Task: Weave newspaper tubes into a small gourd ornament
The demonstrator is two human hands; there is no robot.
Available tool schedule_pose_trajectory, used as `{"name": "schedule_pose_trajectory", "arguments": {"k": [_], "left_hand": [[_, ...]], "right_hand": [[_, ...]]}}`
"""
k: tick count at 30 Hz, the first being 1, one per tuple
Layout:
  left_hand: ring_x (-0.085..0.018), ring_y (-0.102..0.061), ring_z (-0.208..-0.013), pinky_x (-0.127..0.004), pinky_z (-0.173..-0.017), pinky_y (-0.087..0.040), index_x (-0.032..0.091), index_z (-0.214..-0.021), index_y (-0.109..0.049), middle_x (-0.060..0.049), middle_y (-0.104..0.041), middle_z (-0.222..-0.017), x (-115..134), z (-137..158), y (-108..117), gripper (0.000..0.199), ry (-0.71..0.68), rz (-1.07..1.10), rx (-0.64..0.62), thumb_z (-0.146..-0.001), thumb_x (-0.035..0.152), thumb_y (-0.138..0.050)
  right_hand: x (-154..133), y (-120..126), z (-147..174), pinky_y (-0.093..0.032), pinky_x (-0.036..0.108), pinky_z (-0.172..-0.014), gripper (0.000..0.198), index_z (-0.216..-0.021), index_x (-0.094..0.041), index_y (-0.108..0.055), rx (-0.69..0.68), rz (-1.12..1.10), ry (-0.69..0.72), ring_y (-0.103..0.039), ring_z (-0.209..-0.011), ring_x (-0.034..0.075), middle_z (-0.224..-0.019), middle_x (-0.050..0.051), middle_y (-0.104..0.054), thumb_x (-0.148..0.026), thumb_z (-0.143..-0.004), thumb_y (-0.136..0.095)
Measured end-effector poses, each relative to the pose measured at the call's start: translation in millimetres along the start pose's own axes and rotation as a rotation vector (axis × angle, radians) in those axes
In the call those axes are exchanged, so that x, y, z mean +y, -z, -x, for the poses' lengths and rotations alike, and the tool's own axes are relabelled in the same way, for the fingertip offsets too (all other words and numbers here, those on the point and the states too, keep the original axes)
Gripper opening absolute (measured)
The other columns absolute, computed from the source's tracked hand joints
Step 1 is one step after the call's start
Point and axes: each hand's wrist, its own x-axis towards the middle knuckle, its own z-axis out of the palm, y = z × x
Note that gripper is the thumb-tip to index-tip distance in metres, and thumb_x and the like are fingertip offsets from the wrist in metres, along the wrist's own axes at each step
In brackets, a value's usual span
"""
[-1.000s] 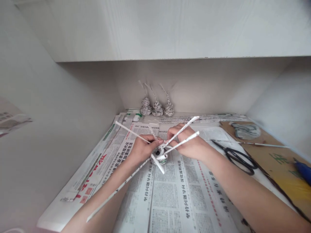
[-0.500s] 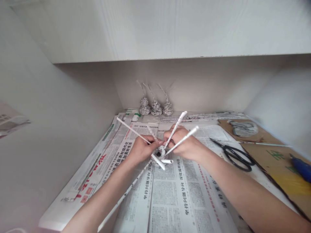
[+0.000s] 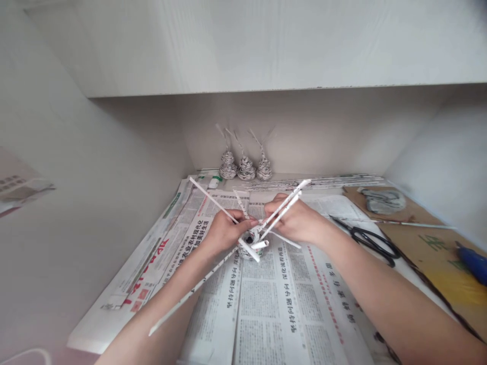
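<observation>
A small woven paper piece [image 3: 250, 253], round with a dark hollow in its middle, has several rolled paper tubes [image 3: 283, 209] sticking out around it. My left hand [image 3: 224, 233] grips its left side, the thumb lying on the rim. One long tube [image 3: 194, 289] slopes down over my left forearm. On the right, my right hand [image 3: 292, 219] is closed beside the piece, its fingertips partly behind two upright tubes. A thin paper strip [image 3: 286, 239] pokes out below that hand. What exactly the right fingers pinch is hidden, though a paper tube seems to run into them.
Three gourd-shaped woven paper pieces [image 3: 246, 168] stand at the back wall, beside a bundle of long paper tubes [image 3: 315, 181]. Newspaper [image 3: 262, 314] covers the table. Black scissors [image 3: 375, 242], cardboard [image 3: 422, 248] and a blue-handled tool [image 3: 472, 262] lie right. A white shelf [image 3: 266, 45] overhangs.
My right hand has shifted slightly right, away from the woven piece. The two upright tubes now lean further right and lie closer together. A thin strip has come into view below my right hand.
</observation>
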Motion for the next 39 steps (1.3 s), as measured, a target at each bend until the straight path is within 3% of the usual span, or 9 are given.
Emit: {"name": "schedule_pose_trajectory", "arguments": {"k": [4, 9, 13, 19, 28, 30, 32, 35, 39], "left_hand": [[-0.017, -0.061, -0.061, -0.025, -0.056, -0.042, 0.014, -0.073, -0.073, -0.005, -0.071, -0.068, -1, -1, 1, 0.027, 0.015, 0.004, 0.001, -0.069, 0.04, -0.07], [-0.019, -0.063, -0.066, -0.026, -0.059, -0.044, 0.014, -0.069, -0.072, -0.006, -0.073, -0.074, 3, 0, 1, 0.027, 0.033, 0.034, 0.009, -0.067, 0.041, -0.072], [-0.014, -0.057, -0.052, -0.024, -0.05, -0.04, 0.013, -0.068, -0.071, -0.003, -0.067, -0.059, 4, 0, -1, 0.028, 0.11, 0.099, 0.091, -0.066, 0.04, -0.073], [-0.01, -0.049, -0.041, -0.022, -0.04, -0.035, 0.01, -0.074, -0.071, -0.002, -0.062, -0.053, -3, -1, -11, 0.032, 0.183, 0.234, 0.113, -0.064, 0.04, -0.074], [-0.013, -0.055, -0.05, -0.022, -0.048, -0.04, 0.013, -0.078, -0.071, -0.003, -0.067, -0.061, -8, 7, -34, 0.025, 0.073, 0.169, 0.147, -0.07, 0.036, -0.068], [-0.014, -0.056, -0.052, -0.022, -0.049, -0.041, 0.013, -0.078, -0.071, -0.004, -0.067, -0.062, -7, 9, -37, 0.026, 0.04, 0.148, 0.144, -0.071, 0.037, -0.067], [-0.014, -0.056, -0.053, -0.022, -0.05, -0.042, 0.013, -0.079, -0.07, -0.004, -0.067, -0.063, -5, 12, -39, 0.026, 0.016, 0.149, 0.137, -0.071, 0.037, -0.066], [-0.013, -0.055, -0.051, -0.022, -0.048, -0.042, 0.013, -0.079, -0.069, -0.002, -0.065, -0.062, 2, 18, -42, 0.026, 0.016, 0.198, 0.12, -0.071, 0.037, -0.067], [-0.012, -0.052, -0.047, -0.021, -0.044, -0.041, 0.012, -0.079, -0.068, -0.001, -0.062, -0.059, 9, 23, -46, 0.026, 0.047, 0.266, 0.066, -0.069, 0.036, -0.069]], "right_hand": [[4, 4, 2, -0.037, 0.025, -0.055, 0.016, -0.069, -0.021, -0.062, -0.057, -0.034, -0.084, -0.053, -0.062, 0.014, -0.068, 0.0, -0.059, -0.03, -0.082, -0.06], [16, 15, 4, -0.04, 0.025, -0.06, 0.011, -0.082, -0.023, -0.066, -0.076, -0.099, -0.05, -0.059, -0.069, 0.015, -0.076, 0.0, -0.067, -0.017, -0.081, -0.058], [18, 27, 2, -0.041, 0.03, -0.073, 0.013, -0.085, -0.023, -0.069, 0.155, 0.046, 0.03, -0.06, -0.079, 0.019, -0.083, 0.003, -0.069, -0.019, -0.082, -0.057], [2, 35, 15, -0.031, 0.025, -0.051, 0.025, -0.069, -0.02, -0.058, 0.472, 0.034, -0.246, -0.044, -0.045, 0.011, -0.056, -0.002, -0.057, -0.039, -0.084, -0.055], [-7, -21, 69, -0.044, 0.028, -0.066, 0.013, -0.086, -0.021, -0.066, 0.097, -0.583, -0.388, -0.062, -0.073, 0.018, -0.083, 0.004, -0.069, -0.026, -0.081, -0.055], [-15, -32, 74, -0.046, 0.029, -0.07, 0.027, -0.101, -0.022, -0.066, 0.065, -0.734, -0.392, -0.063, -0.077, 0.019, -0.086, 0.003, -0.069, -0.019, -0.074, -0.06], [-25, -38, 75, -0.046, 0.03, -0.074, 0.035, -0.106, -0.022, -0.065, 0.061, -0.903, -0.361, -0.063, -0.082, 0.019, -0.089, 0.002, -0.069, -0.017, -0.071, -0.062], [-35, -46, 73, -0.046, 0.031, -0.079, 0.02, -0.093, -0.018, -0.069, 0.129, -1.092, -0.326, -0.063, -0.086, 0.021, -0.089, 0.004, -0.069, -0.024, -0.075, -0.061], [-34, -62, 69, -0.046, 0.03, -0.064, 0.022, -0.079, -0.017, -0.066, 0.343, -1.118, -0.421, -0.063, -0.071, 0.02, -0.072, 0.002, -0.067, -0.039, -0.075, -0.066]]}}
